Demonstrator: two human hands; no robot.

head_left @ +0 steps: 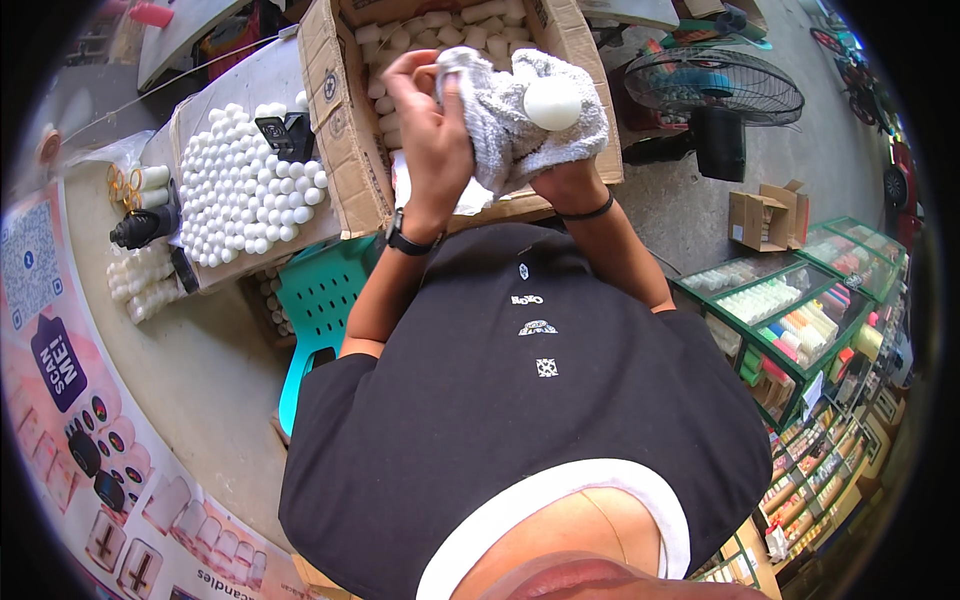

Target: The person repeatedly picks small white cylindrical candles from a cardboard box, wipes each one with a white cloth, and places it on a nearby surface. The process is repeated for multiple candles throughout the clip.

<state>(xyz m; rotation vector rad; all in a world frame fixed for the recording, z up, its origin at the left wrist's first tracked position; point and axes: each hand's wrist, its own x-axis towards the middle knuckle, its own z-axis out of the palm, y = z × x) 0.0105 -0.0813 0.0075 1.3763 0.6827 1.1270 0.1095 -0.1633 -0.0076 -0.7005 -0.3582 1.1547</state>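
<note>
My right hand (567,180) is under a grey-white terry cloth (488,125), with its fingers mostly hidden by the folds. Nestled in that cloth is a white candle (552,103), its smooth round end facing up. At the cloth's left edge, my left hand (435,135) has its thumb against the fabric and its fingers bent, gripping it. Both hands are over the near part of an open cardboard box (350,120), which holds many white cylindrical candles (493,42).
Left of the box, rows of white candles (245,195) stand on a table beside a black device (287,135). A teal plastic chair (315,290) is below. To the right are a black fan (715,90), a small carton (765,218) and a green-framed display case (800,310).
</note>
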